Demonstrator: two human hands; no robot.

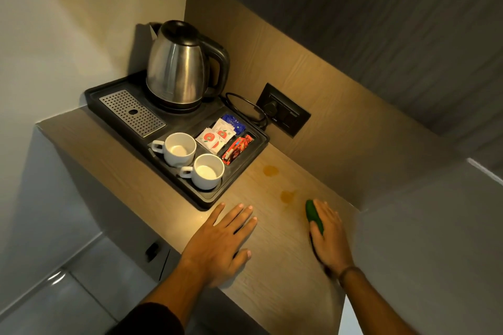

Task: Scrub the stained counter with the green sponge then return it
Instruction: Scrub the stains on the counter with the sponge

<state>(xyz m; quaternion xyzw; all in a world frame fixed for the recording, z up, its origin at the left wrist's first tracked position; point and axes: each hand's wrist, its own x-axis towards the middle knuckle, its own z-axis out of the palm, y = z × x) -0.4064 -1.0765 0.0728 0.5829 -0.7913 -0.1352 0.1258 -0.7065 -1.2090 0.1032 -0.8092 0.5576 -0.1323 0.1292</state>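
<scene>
The green sponge [313, 215] lies on the light wood counter [275, 258] near the right wall, and my right hand [329, 236] is closed over it, covering most of it. Two orange-brown stains mark the counter: one [287, 196] just left of the sponge, another [270, 170] farther back beside the tray. My left hand [220, 242] rests flat on the counter with fingers spread, holding nothing, in front of the tray's near corner.
A black tray [206, 200] at the back left carries a steel kettle [177, 68], two white cups [179, 148], sachets [217, 136] and a drip grate. A plug and cord sit in the wall socket [283, 110]. The counter's front edge drops to the floor on the left.
</scene>
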